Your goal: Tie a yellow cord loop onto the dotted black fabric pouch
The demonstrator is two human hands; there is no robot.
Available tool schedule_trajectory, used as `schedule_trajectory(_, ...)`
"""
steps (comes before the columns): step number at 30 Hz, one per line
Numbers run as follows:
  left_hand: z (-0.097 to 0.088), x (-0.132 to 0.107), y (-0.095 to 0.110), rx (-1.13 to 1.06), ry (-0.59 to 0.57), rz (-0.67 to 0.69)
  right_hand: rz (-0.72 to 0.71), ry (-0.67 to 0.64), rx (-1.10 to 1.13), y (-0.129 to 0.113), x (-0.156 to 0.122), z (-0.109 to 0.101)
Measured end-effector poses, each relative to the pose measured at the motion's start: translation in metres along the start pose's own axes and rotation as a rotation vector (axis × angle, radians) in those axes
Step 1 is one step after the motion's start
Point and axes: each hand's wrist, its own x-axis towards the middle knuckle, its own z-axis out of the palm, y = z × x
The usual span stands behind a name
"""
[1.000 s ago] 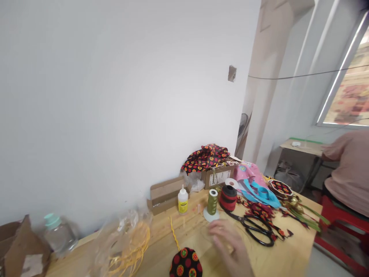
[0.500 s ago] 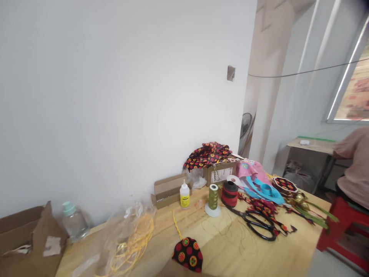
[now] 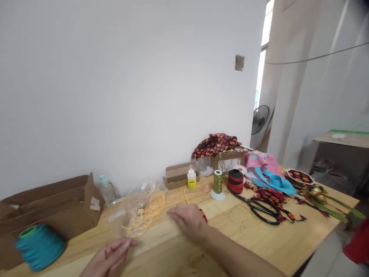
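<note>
Surface: pale wooden table (image 3: 259, 238) against a white wall, filling the lower half of the frame.
Right hand (image 3: 188, 222): lower centre, palm down, fingers loosely spread, lying over a dotted fabric piece (image 3: 203, 215), of which only an edge shows.
Left hand (image 3: 111, 257): lower left, fingers relaxed together, holding nothing.
Nearby: yellow cord (image 3: 145, 212) in clear plastic; black scissors (image 3: 263, 211) to the right.
Handling: the fabric piece is probably light, soft and floppy; pinch its exposed edge.

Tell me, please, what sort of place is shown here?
Probably a small sewing or craft workroom: the light wooden worktable carries large black-handled scissors, an olive-green spool of thread, a small white glue bottle and black cloth with red-orange dots.
</note>
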Motion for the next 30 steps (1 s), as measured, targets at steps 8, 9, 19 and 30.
schedule_trajectory(8, -0.013, -0.005, 0.014, -0.254, -0.035, 0.032, 0.168, 0.423, 0.035, 0.045, 0.010, -0.030)
schedule_trajectory(9, -0.014, -0.005, 0.013, -0.263, -0.039, 0.022, 0.182, 0.471, 0.027, 0.048, 0.010, -0.033)
schedule_trajectory(19, -0.051, -0.021, 0.034, -0.730, -0.050, 0.272, 0.460, 1.165, -0.158, 0.096, -0.002, -0.095)
schedule_trajectory(30, -0.007, -0.012, 0.016, -0.185, -0.099, 0.103, 0.306, 1.055, -0.430, 0.073, 0.003, -0.086)
